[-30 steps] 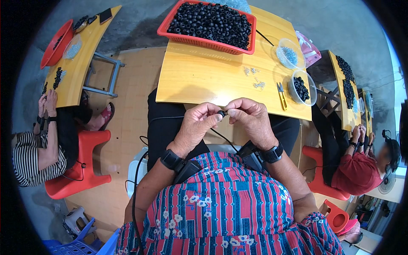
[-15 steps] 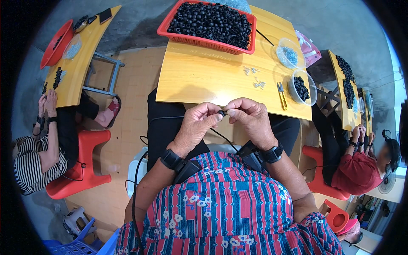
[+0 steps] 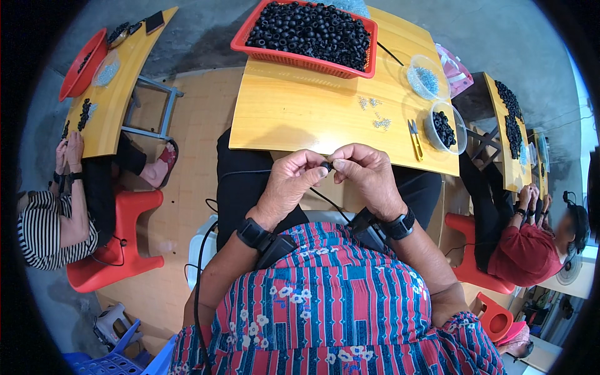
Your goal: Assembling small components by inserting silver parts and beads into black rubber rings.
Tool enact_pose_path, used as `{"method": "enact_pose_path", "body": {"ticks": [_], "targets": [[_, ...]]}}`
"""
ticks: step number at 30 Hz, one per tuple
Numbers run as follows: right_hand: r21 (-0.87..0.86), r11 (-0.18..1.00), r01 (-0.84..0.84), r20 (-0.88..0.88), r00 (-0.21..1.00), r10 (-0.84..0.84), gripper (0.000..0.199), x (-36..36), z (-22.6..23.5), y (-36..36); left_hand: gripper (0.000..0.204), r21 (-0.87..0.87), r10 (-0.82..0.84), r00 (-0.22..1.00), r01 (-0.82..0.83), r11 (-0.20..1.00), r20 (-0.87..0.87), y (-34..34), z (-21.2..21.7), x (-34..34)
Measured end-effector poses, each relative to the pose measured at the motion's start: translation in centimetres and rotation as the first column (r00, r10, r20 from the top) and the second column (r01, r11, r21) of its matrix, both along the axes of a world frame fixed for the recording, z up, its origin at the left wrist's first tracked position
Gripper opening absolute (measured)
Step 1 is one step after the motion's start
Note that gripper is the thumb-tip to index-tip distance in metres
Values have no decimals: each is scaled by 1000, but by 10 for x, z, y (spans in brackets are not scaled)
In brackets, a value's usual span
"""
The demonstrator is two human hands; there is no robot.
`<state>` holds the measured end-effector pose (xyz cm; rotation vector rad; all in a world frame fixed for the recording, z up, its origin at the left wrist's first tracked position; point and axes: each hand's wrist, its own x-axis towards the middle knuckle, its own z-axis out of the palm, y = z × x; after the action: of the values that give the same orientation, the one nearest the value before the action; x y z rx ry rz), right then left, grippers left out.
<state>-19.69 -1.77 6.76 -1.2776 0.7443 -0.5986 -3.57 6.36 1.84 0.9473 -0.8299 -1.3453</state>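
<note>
Head view, and it's all down to the fingertips! The left hand (image 3: 292, 179) pinches a small black piece (image 3: 327, 166) between thumb and forefinger, just nearer than the near edge of the table (image 3: 294, 122). The right hand (image 3: 367, 177) meets it from the right — thumb and forefinger pressed together at the piece's side, though whether they pinch a smaller bit there, I cannot tell.

How does it handle? Light, surely, at that size; it looks like rubber or plastic, so I'd call it firm with maybe a little give, hardly fragile. Smoothness is the worry: a small rounded body could roll from a loose pinch. Best hold is the outer wall, thumb opposite forefinger, leaving the right side free.

On the table's far side, a red basket (image 3: 300, 65) brims with black parts (image 3: 306, 34) — rounded, many with holes. Near right, snips (image 3: 418, 149) lie beside a tub (image 3: 460, 132) of more; silver bits (image 3: 382, 124) lie to the left of them.
</note>
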Motion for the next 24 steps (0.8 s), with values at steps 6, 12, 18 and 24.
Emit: {"method": "enact_pose_path", "body": {"ticks": [6, 12, 18, 24], "targets": [[246, 969, -10, 3, 1000, 10, 11, -1, -7, -3, 15, -3, 13, 999, -13, 1000, 35, 1, 1, 0], [417, 906, -77, 182, 983, 0, 12, -2, -13, -4, 15, 7, 27, 999, -27, 1000, 24, 3, 1, 1], [423, 901, -91, 246, 969, -18, 12, -3, -18, -4, 17, 16, 34, 998, -33, 999, -54, 1, 1, -2], [438, 892, -109, 297, 954, -29, 12, -1, -23, -3, 20, 38, 28, 990, -23, 999, -135, 1, -1, -2]]}}
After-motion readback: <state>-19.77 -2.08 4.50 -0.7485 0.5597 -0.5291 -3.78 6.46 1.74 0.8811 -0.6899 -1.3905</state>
